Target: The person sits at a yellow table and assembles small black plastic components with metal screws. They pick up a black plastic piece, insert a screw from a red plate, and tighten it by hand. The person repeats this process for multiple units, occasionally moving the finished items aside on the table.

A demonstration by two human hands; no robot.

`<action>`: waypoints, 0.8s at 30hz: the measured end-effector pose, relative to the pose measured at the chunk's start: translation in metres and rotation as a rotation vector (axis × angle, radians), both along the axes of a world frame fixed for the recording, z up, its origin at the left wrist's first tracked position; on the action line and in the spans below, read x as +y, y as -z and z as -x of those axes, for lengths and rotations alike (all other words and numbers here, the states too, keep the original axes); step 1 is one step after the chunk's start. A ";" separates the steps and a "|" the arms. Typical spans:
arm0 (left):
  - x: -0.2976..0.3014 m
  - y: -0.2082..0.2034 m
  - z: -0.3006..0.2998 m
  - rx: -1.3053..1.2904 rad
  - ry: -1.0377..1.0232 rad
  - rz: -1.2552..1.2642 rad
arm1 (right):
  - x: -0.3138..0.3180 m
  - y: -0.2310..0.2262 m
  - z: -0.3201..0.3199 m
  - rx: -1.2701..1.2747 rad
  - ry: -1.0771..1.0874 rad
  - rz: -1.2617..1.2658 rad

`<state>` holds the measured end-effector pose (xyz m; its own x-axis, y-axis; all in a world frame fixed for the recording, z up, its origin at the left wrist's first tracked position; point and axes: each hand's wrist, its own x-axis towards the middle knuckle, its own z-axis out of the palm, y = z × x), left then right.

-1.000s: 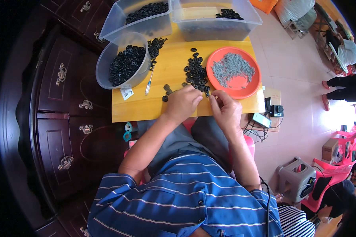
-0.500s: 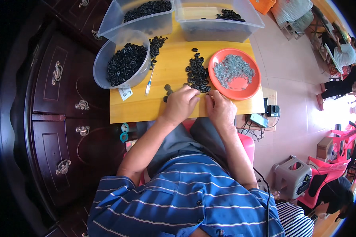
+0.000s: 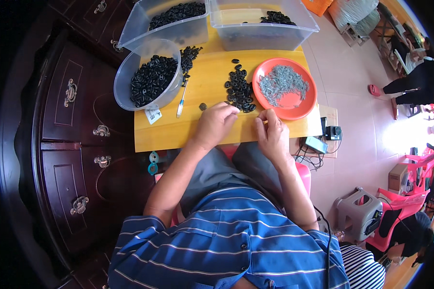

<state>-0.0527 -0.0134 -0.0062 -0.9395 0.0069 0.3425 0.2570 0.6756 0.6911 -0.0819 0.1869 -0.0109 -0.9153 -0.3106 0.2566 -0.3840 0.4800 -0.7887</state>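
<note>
My left hand [image 3: 216,123] is closed at the near edge of a loose pile of black oval parts [image 3: 238,87] with holes in them. Thumb and index finger meet there, and whatever they hold is too small to make out. Apart from it, my right hand [image 3: 274,134] is pinched shut beside the near rim of an orange-red plate [image 3: 290,102]; its contents, if any, cannot be made out. Small grey metal pieces, perhaps screws, [image 3: 280,83] fill much of the plate. A small dark piece [image 3: 203,106] lies just beyond my left hand.
A clear round tub [image 3: 121,89] of black parts stands at the left, beside a screwdriver [image 3: 181,103] and loose black pieces [image 3: 190,59]. Two clear bins [image 3: 265,41] line the table's far side. Dark drawers [image 3: 62,130] flank the left; cables and a phone-like device [image 3: 316,144] lie right.
My hands have drawn farther apart, the left moving slightly left. Fewer dark pieces show beside my left hand. In the background at right, a person has shifted.
</note>
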 end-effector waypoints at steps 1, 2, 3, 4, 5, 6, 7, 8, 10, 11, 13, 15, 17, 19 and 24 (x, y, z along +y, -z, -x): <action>0.000 0.000 0.000 0.002 0.007 0.033 | 0.002 -0.009 -0.003 -0.107 -0.009 0.051; 0.001 0.000 0.000 0.004 0.013 0.067 | 0.004 -0.014 -0.005 -0.215 -0.018 0.102; 0.002 -0.001 0.000 0.007 0.022 0.099 | 0.004 -0.012 -0.007 -0.234 -0.021 0.175; 0.002 -0.001 0.001 -0.005 0.025 0.111 | 0.004 -0.010 -0.009 -0.252 -0.026 0.248; 0.003 -0.002 0.001 -0.018 0.026 0.123 | 0.005 -0.007 -0.010 -0.271 -0.031 0.321; 0.004 -0.002 0.001 -0.031 0.027 0.133 | 0.005 -0.005 -0.011 -0.295 -0.037 0.372; 0.004 -0.003 0.001 -0.038 0.036 0.176 | 0.006 -0.004 -0.011 -0.318 -0.044 0.423; 0.004 -0.004 0.001 -0.045 0.045 0.218 | 0.007 -0.003 -0.012 -0.342 -0.051 0.474; 0.004 -0.007 0.001 -0.069 0.048 0.303 | 0.008 -0.006 -0.013 -0.399 -0.081 0.553; 0.005 -0.008 -0.001 -0.086 0.043 0.344 | 0.009 -0.007 -0.013 -0.428 -0.097 0.593; 0.007 -0.010 -0.003 -0.100 0.027 0.403 | 0.011 -0.005 -0.013 -0.444 -0.108 0.600; 0.008 -0.010 -0.005 -0.098 0.006 0.435 | 0.013 -0.002 -0.011 -0.488 -0.116 0.615; 0.009 -0.008 -0.005 -0.104 -0.005 0.432 | 0.014 0.000 -0.010 -0.563 -0.121 0.636; 0.009 -0.007 -0.005 -0.099 -0.004 0.404 | 0.013 -0.002 -0.010 -0.584 -0.138 0.680; 0.006 -0.008 -0.009 -0.040 0.005 0.262 | 0.017 -0.002 -0.011 -0.634 -0.155 0.728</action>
<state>-0.0433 -0.0076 0.0017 -0.9519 0.0951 0.2913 0.2368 0.8318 0.5021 -0.0711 0.2036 -0.0090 -0.9118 -0.4001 -0.0925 0.1962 -0.2264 -0.9541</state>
